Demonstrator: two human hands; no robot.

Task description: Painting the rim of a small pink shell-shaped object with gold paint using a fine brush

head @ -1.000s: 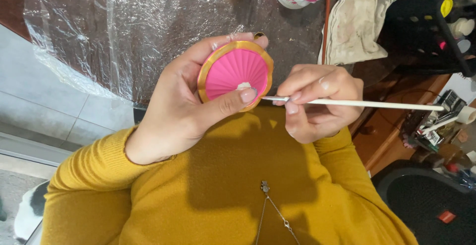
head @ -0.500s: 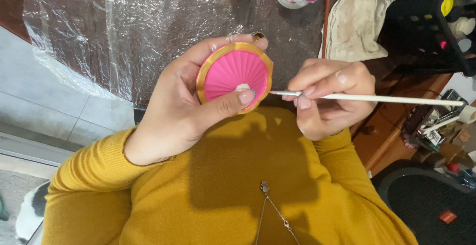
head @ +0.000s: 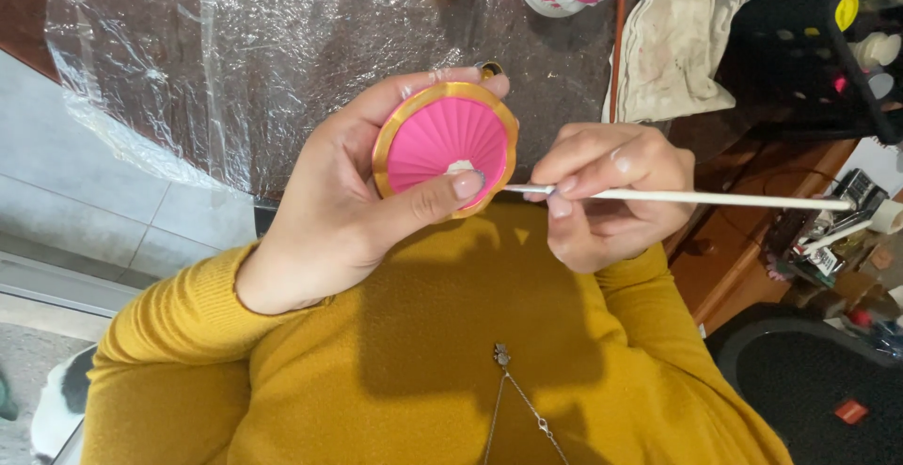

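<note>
Left hand [head: 348, 211] grips pink dish [head: 445, 145]; right hand [head: 607, 197] holds brush [head: 677, 198].

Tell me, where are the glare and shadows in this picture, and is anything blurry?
Head view: glare glints off the crinkled plastic sheet; the hands, left and right, cast a dark shadow on the yellow sweater; the pink disc and brush are sharp; clutter at the right edge looks soft and dim.
</note>
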